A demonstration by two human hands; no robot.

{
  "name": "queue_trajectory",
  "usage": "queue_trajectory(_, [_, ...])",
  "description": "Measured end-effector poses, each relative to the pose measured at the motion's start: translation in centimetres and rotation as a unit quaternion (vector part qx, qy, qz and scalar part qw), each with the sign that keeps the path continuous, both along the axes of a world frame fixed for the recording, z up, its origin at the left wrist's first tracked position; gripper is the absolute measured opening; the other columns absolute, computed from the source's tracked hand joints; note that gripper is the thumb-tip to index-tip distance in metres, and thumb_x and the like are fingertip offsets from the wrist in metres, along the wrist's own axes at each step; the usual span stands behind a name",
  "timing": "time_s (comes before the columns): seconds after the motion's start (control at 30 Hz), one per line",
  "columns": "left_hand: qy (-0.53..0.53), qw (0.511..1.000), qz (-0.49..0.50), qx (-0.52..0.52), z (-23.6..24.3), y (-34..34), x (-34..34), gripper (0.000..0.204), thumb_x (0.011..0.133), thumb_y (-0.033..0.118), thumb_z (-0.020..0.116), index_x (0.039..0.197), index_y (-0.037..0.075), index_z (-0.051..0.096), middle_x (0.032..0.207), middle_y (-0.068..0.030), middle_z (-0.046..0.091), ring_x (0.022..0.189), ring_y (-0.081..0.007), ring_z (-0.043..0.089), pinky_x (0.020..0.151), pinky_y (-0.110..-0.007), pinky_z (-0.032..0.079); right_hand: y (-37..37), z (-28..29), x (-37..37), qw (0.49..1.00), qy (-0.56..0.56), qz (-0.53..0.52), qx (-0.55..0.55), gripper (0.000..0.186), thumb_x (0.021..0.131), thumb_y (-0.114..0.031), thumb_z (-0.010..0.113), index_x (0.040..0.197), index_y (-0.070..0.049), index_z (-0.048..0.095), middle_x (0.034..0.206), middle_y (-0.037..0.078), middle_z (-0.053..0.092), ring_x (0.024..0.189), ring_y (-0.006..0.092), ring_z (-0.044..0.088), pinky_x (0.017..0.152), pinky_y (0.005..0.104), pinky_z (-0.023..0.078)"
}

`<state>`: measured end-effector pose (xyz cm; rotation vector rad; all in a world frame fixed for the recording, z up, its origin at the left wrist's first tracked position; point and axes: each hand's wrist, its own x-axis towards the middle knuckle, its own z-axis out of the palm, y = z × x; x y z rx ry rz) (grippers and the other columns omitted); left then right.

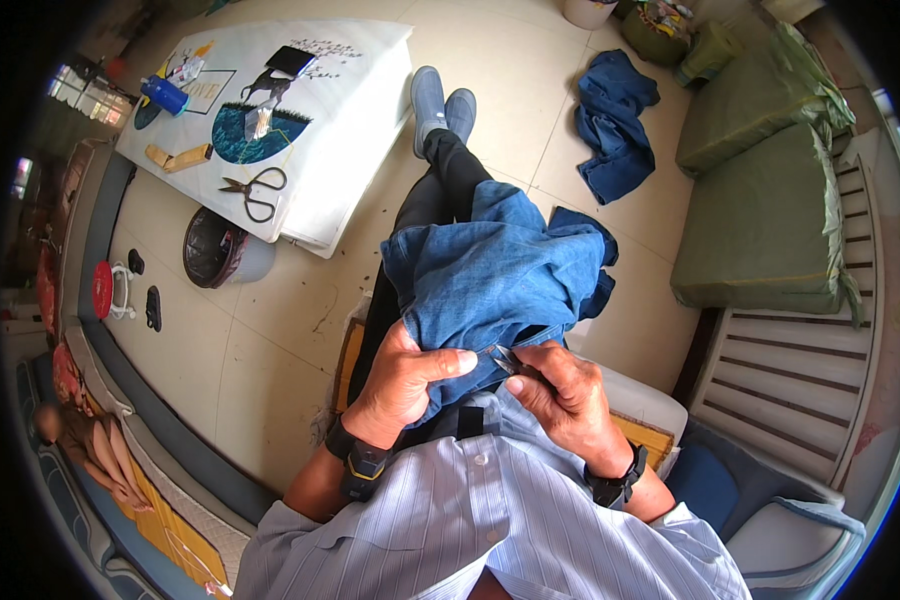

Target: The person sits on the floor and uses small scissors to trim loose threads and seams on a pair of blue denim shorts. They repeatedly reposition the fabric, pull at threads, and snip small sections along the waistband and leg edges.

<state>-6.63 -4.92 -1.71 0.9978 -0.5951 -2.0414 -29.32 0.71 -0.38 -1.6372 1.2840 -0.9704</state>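
Note:
A blue denim garment point(500, 275) lies bunched on my lap over my outstretched legs. My left hand point(405, 385) pinches a fold of its near edge between thumb and fingers. My right hand point(565, 395) is closed around a small metal thread snipper point(505, 358), whose tips touch the denim right beside my left thumb. Both wrists wear black bands.
A low white table point(355, 150) at the upper left carries large scissors point(258, 190), a blue bottle point(163, 95) and small items. A dark bin point(213, 250) stands beside it. Another denim piece point(610, 125) lies on the tiled floor. Green cushions point(760, 220) on a slatted bench are at the right.

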Motion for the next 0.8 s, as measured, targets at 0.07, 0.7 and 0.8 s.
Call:
queue_trajectory(0.07, [0.003,1.000,-0.001,0.002,0.20,0.00,-0.05,0.073,0.077,0.000,0.082,0.146,-0.005,0.059,0.136,-0.0114,0.071,0.123,-0.0234,0.068,0.111,-0.037,0.052,-0.04,-0.07,0.04,1.000,0.000,0.001,-0.003,0.028,0.094,-0.011,0.082,0.115,0.002,0.069,0.091,0.016,0.071,0.076,0.0304,0.071,0.068,0.0376,0.055])
queue_trajectory(0.7, [0.021,1.000,0.005,0.001,0.37,0.10,-0.28,0.068,0.080,0.001,0.080,0.144,-0.007,0.058,0.131,-0.0111,0.072,0.119,-0.0208,0.070,0.108,-0.035,0.054,0.03,-0.51,0.43,1.000,0.011,-0.015,-0.008,0.023,0.096,-0.008,0.080,0.114,0.001,0.070,0.092,0.016,0.071,0.078,0.0310,0.072,0.069,0.0380,0.056])
queue_trajectory(0.8, [0.024,1.000,0.002,0.004,0.49,0.06,-0.22,0.068,0.080,0.001,0.080,0.144,-0.007,0.058,0.131,-0.0111,0.072,0.119,-0.0206,0.070,0.108,-0.035,0.054,0.03,-0.49,0.49,1.000,0.011,-0.019,-0.008,0.023,0.095,-0.008,0.080,0.113,0.001,0.070,0.091,0.015,0.071,0.077,0.0311,0.072,0.068,0.0379,0.056])
